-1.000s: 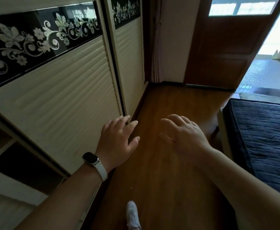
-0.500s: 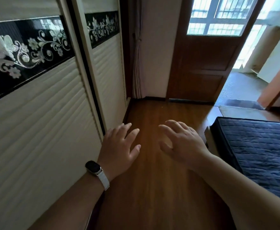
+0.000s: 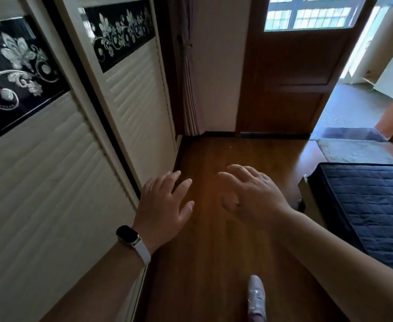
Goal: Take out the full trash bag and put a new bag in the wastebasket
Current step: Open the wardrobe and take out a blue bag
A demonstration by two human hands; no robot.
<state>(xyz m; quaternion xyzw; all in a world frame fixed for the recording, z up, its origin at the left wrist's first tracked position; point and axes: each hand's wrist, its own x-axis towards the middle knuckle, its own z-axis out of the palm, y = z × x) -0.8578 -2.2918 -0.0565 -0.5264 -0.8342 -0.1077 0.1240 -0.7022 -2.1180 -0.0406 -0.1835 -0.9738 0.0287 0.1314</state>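
No wastebasket and no trash bag are in view. My left hand (image 3: 165,208) hovers palm down over the wooden floor, fingers spread, holding nothing; a black watch with a white strap sits on its wrist. My right hand (image 3: 251,196) is held out beside it at the same height, fingers apart and empty. Both hands are stretched forward above the floor between the wardrobe and the bed.
A cream sliding wardrobe (image 3: 58,163) with black floral panels runs along the left. A bed with a dark blue quilted mattress (image 3: 372,205) stands at the right. Ahead is an open brown door (image 3: 291,73) onto a lit grey floor. My shoe (image 3: 257,296) is on the wooden floor (image 3: 214,263).
The view has moved forward along the wardrobe toward the door, and the open shelves at the lower left have left the frame. Both hands stay open in the same pose.
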